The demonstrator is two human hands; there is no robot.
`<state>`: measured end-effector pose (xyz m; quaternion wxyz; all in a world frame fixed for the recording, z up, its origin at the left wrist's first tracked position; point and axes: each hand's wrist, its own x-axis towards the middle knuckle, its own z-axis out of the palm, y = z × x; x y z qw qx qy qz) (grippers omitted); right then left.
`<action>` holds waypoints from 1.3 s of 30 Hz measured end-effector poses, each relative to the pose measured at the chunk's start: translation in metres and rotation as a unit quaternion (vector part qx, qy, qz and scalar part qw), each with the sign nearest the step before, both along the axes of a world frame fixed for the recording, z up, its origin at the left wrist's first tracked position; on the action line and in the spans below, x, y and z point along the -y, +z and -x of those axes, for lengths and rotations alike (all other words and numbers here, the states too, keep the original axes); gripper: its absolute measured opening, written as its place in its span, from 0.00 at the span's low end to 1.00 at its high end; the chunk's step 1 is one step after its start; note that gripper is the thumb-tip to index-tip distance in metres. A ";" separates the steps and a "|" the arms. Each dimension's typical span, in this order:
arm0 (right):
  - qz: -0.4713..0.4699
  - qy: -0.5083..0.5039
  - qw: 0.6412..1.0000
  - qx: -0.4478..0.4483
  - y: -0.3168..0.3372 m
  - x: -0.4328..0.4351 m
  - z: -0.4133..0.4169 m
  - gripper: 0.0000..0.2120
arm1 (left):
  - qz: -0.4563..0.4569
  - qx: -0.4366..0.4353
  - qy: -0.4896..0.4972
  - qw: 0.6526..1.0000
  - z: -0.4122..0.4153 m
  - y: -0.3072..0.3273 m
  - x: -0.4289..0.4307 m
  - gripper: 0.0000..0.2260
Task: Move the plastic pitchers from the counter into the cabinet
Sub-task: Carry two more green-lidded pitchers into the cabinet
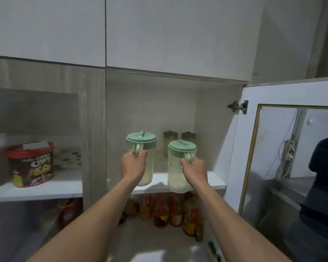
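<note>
I hold two clear plastic pitchers with mint-green lids in front of the open cabinet. My left hand [133, 165] grips the handle of the left pitcher [147, 167], whose base hangs at the front of the white shelf [212, 181]. My right hand [194, 170] grips the handle of the right pitcher [175, 167], held slightly lower, its base just below the shelf's front edge. Both pitchers are upright and look empty. Two more pitchers of the same kind [179, 138] stand at the back of that shelf.
The cabinet door [284, 140] with a glass pane stands open on the right. Several bottles [170, 210] fill the shelf below. In the left compartment sit a red-lidded cereal tub [31, 164] and a spotted dish [70, 157].
</note>
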<state>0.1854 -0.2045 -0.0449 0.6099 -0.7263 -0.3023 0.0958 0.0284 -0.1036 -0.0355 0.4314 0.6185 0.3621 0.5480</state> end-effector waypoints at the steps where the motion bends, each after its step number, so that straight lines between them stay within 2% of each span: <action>1: -0.001 -0.002 1.000 -0.005 0.000 -0.009 -0.005 0.09 | 0.004 0.000 -0.005 1.000 -0.007 0.001 -0.009 0.12; 11: -0.026 -0.044 0.999 0.005 0.015 -0.107 -0.061 0.10 | 0.022 -0.017 -0.012 1.000 -0.076 0.006 -0.121 0.13; 18: -0.019 -0.032 0.999 0.012 0.003 -0.173 -0.103 0.09 | 0.030 -0.023 0.055 0.998 -0.123 -0.014 -0.190 0.11; 23: -0.035 -0.010 0.999 -0.005 -0.012 -0.236 -0.140 0.09 | 0.004 -0.085 0.099 0.991 -0.164 -0.022 -0.237 0.12; 25: -0.007 0.014 1.000 0.018 -0.024 -0.268 -0.156 0.12 | 0.005 -0.114 0.124 0.986 -0.183 -0.029 -0.262 0.14; 29: 0.002 0.023 0.999 0.030 -0.037 -0.319 -0.179 0.19 | 0.018 -0.094 0.150 0.984 -0.210 -0.040 -0.302 0.16; 35: 0.000 0.049 0.999 0.021 -0.066 -0.374 -0.195 0.20 | 0.058 -0.072 0.168 0.981 -0.232 -0.064 -0.356 0.14; 39: 0.024 0.048 0.998 0.033 -0.068 -0.406 -0.201 0.17 | 0.089 -0.049 0.161 0.982 -0.239 -0.067 -0.378 0.14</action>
